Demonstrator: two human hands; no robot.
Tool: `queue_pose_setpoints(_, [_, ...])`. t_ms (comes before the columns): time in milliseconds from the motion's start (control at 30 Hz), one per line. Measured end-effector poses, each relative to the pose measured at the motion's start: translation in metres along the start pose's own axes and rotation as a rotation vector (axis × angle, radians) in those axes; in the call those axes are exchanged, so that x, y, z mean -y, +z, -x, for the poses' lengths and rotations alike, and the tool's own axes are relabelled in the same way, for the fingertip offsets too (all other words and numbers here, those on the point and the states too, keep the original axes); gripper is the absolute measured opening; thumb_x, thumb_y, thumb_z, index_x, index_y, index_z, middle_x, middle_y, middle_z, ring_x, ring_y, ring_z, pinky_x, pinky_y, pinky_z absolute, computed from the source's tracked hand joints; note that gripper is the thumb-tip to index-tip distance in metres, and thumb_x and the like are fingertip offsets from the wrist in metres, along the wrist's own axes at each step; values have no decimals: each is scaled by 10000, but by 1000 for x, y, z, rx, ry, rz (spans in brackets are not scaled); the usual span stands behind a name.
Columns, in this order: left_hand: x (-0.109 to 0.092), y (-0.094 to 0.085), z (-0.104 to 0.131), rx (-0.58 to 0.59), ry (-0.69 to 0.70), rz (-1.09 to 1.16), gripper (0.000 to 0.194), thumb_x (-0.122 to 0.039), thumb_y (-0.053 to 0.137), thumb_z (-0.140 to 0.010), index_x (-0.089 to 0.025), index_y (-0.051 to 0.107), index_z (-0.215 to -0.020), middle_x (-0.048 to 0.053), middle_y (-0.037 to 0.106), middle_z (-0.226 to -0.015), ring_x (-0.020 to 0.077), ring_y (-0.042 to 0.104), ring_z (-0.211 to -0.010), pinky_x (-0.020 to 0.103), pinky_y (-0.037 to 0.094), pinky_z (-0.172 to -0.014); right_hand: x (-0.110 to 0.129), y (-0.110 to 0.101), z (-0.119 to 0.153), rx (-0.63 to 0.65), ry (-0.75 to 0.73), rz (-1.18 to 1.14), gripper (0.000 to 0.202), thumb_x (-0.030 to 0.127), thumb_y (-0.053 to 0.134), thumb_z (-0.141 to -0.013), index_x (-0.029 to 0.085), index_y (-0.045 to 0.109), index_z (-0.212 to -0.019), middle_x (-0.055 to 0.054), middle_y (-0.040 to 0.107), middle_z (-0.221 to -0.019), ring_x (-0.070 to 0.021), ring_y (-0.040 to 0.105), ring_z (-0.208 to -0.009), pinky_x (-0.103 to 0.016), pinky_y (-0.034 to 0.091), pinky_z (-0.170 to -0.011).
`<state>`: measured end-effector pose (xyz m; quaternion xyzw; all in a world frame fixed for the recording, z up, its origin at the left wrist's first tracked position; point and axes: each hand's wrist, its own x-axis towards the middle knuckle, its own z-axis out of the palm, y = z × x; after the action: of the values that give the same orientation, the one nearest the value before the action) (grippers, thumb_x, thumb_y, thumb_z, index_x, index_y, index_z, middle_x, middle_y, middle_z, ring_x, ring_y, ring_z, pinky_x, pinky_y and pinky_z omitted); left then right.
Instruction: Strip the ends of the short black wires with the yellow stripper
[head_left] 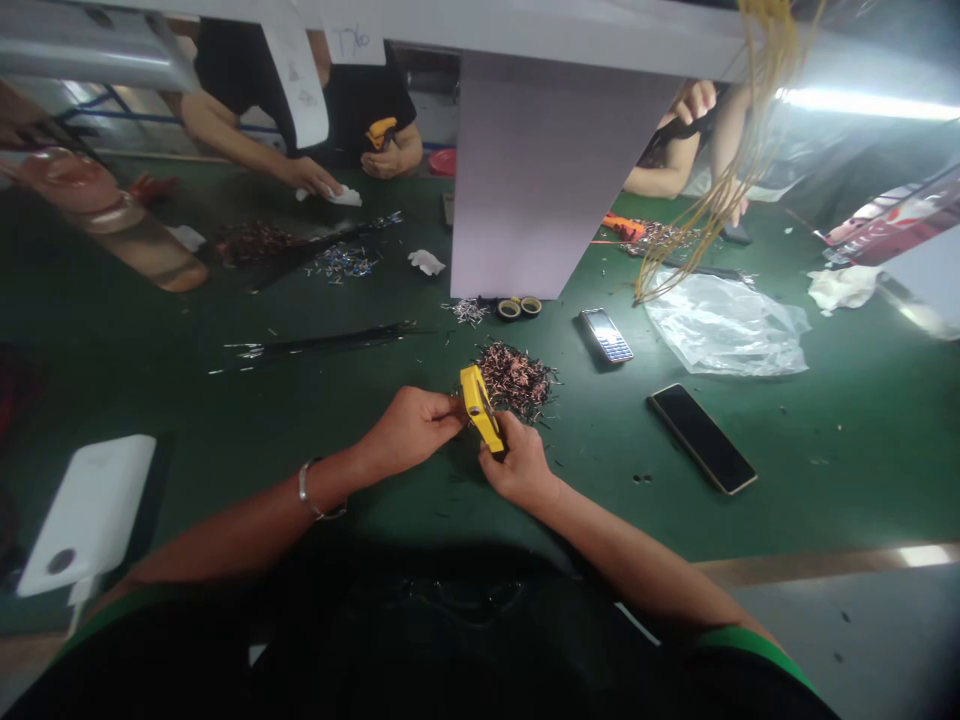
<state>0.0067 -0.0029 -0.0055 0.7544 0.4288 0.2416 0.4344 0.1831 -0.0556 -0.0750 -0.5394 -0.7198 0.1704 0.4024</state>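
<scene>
Handwriting on a white paper tag [358, 40], at the far side, left of centre
It begins with a clear "T"; the rest, perhaps "760", is unsure. Marks on the hanging paper strip [297, 85] to its left, and print on the red-and-white package [877, 225] at far right, are illegible.

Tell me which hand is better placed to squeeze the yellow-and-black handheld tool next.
Probably the right hand: it grips the lower end of the yellow-and-black handheld tool. The left hand pinches beside the tool's upper end; anything it holds is too small to tell.
</scene>
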Motion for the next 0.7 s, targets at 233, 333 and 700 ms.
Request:
queue_pose_setpoints(233, [5,1,-3,-10,10,10,241,-247,556,-804,-132,697,-647,-26,616,-561,82,507,-540,198,400,-515,0,0,-2,15,34,-21,110,207,492,-687,224,417,-765,30,488,-585,-134,449,-483,-249,369,-500])
queue_pose_setpoints(333, [6,2,-4,-9,-9,30,230,-260,558,-806,-124,710,-702,-9,637,-600,88,521,-563,209,409,-538,0,0,-3,15,46,-41,106,209,487,-694,230,396,-745,37,463,-575,-130,439,-477,-247,364,-497])
queue_pose_setpoints(700, [9,1,-10,-62,-146,54,188,-233,538,-794,-132,696,-802,-30,537,-473,77,452,-441,202,351,-452,-12,3,-9,49,284,-249,66,233,529,-686,200,513,-740,23,531,-591,-127,476,-496,-258,399,-520])
